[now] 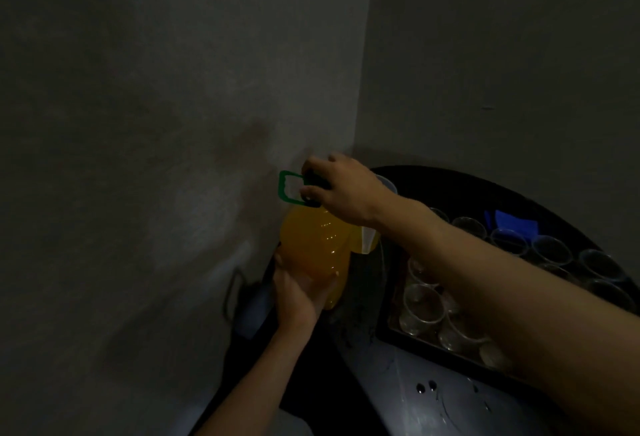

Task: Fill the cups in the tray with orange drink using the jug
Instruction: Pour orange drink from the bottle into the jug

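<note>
the jug (313,248), full of orange drink, is held up in the air near the corner of two grey walls (138,89), to the left of the tray and above the dark table edge. it is tilted, its base low toward the camera and its top end high. at the top a green handle loop (285,190) sticks out to the left beside a dark cap (313,181).

the left hand (299,292) cups the bottom of the jug from below, fingers spread and pressed against its orange side. the right hand (341,188) reaches across from the right and its fingers are closed around the dark cap at the top; how tightly they grip cannot be told in the dim light. a pale clear cup (369,240) shows just under the right wrist, touching or very close to the jug's shoulder.

to the right, the dark tray (391,335) holds rows of clear plastic cups (420,307), standing upright and packed close together; those in view look unfilled. the right forearm crosses over the tray and hides part of it. something blue (516,222) lies at the far side of the tray behind the cups. the tray sits on a dark round table (433,397) pushed into the corner.
</note>
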Motion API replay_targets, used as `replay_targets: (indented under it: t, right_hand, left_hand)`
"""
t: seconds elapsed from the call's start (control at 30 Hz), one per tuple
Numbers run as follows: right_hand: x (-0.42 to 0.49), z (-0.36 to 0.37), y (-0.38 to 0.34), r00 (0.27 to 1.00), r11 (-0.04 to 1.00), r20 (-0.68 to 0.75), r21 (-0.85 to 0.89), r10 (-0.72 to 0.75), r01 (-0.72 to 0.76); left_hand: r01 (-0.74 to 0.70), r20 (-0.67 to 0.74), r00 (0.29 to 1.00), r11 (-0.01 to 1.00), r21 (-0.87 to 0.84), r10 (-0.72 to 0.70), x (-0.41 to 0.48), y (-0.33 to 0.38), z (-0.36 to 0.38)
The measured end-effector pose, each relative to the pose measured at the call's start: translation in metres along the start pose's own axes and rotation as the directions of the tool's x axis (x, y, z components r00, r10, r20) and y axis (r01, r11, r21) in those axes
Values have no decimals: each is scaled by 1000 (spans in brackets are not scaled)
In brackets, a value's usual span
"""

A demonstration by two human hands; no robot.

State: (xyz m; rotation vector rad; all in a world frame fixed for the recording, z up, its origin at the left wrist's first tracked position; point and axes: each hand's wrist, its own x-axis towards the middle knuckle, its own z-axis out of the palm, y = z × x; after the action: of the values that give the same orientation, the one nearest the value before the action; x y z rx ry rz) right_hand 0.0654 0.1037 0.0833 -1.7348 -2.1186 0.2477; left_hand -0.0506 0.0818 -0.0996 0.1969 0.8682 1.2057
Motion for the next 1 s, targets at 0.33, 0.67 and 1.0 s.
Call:
replay_targets:
  t: [0.33, 0.67, 1.0]
  right_hand:
    - [1, -9, -10, 990, 977, -112, -186, 86, -106]
    - [2, -34, -16, 978, 982, 199, -190, 64, -25]
    - [11, -17, -30, 979, 907, -78, -368, 188, -204]
  left_hand:
    - [92, -4, 996, 994, 53, -92, -8, 3, 0]
    - [-152, 87, 988, 687, 711, 128, -11, 1, -8]
    - [-415, 300, 877, 280, 865, 375, -7, 7, -2]
